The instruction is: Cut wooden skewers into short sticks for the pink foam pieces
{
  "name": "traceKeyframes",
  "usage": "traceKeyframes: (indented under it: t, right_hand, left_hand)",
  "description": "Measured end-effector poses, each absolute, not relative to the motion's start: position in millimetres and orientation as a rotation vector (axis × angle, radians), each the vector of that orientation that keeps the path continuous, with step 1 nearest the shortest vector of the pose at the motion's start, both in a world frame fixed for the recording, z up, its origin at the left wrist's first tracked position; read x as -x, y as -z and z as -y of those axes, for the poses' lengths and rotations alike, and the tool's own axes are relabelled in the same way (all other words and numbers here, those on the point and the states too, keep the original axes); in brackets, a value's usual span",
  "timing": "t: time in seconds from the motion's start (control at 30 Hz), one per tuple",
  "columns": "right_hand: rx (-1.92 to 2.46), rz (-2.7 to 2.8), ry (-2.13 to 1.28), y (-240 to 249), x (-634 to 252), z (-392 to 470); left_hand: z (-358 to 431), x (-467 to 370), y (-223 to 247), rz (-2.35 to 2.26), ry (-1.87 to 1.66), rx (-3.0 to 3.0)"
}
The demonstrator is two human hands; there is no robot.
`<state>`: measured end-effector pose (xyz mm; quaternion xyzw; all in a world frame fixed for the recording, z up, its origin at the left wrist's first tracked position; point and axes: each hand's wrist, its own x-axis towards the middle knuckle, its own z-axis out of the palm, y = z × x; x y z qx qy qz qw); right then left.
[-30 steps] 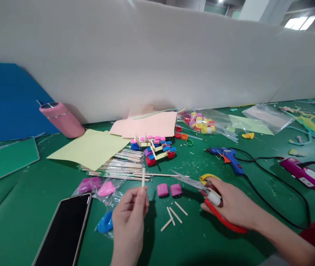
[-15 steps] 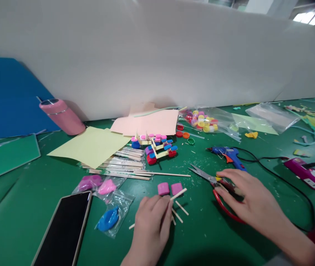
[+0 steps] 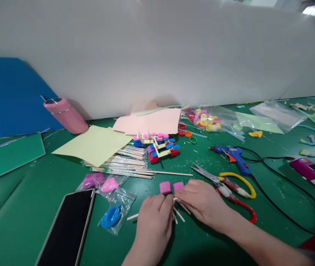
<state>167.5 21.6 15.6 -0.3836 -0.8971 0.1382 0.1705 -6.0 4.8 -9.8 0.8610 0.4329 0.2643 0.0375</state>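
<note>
My left hand [image 3: 155, 218] is closed, its fingertips on a short wooden stick [image 3: 175, 199]. My right hand [image 3: 199, 199] meets it there, thumb and fingers pinched at the other end of that stick. Several short stick pieces [image 3: 179, 215] lie on the green table beneath and between the hands, and one pokes out left of my left hand. Just beyond the fingertips sit two pink clay blocks [image 3: 165, 187], the right one close to my right fingers. Scissors [image 3: 224, 184] with one yellow and one red handle lie open right of my right hand.
A phone [image 3: 65, 229] and bagged blue clay [image 3: 111, 216] lie at left. Bundled sticks [image 3: 126, 160], yellow paper [image 3: 93, 144] and small colourful models [image 3: 163, 147] are further back. A blue glue gun [image 3: 233, 157] with a black cable lies at right, a pink bottle [image 3: 67, 116] at back left.
My right hand has let go of the scissors and moved left to the stick at my left fingertips. The scissors stay on the table. The view has shifted slightly.
</note>
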Motion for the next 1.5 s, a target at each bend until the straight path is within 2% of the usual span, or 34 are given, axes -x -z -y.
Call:
traceKeyframes:
  t: [1.27, 1.5]
  right_hand:
    - [1.163, 2.493, -0.431, -13.5, -163.2, -15.7]
    - [0.984, 2.602, -0.647, -29.7, -176.9, -26.8]
  left_hand:
    - [2.7, 0.8, 5.2, -1.456, -0.682, -2.684]
    - [-2.5, 5.9, 1.9, -1.215, -0.692, -2.687]
